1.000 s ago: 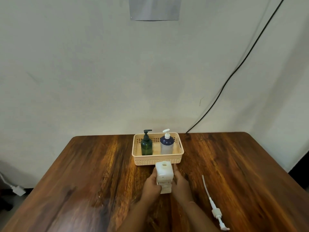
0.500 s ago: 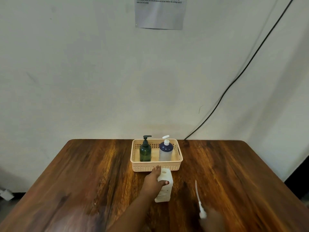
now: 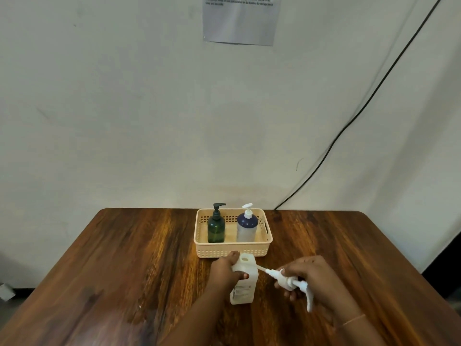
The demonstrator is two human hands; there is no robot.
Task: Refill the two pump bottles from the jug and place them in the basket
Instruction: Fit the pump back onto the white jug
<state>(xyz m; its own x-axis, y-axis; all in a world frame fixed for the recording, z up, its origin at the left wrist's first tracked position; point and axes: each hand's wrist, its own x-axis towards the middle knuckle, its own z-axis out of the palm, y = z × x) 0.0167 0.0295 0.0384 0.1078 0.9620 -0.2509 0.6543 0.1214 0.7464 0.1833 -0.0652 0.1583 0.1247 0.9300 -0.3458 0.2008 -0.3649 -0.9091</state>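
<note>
A beige perforated basket (image 3: 252,251) stands at the table's far middle. Inside it stand a dark green pump bottle (image 3: 216,228) on the left and a blue-and-white pump bottle (image 3: 247,227) on the right, both upright. Just in front of the basket stands a white square jug (image 3: 245,285) with its round mouth uncovered. My left hand (image 3: 224,270) grips the jug's upper left side. My right hand (image 3: 311,278) holds the jug's white pump head (image 3: 294,283); its thin tube points left toward the jug's top.
The wooden table (image 3: 124,270) meets a pale wall. A black cable (image 3: 349,121) runs down the wall to the table's back edge right of the basket. A paper sheet (image 3: 240,18) hangs on the wall above.
My right hand left the jug, picked up the pump head from the table at the right and brought it up beside the jug. My left hand stayed on the jug.
</note>
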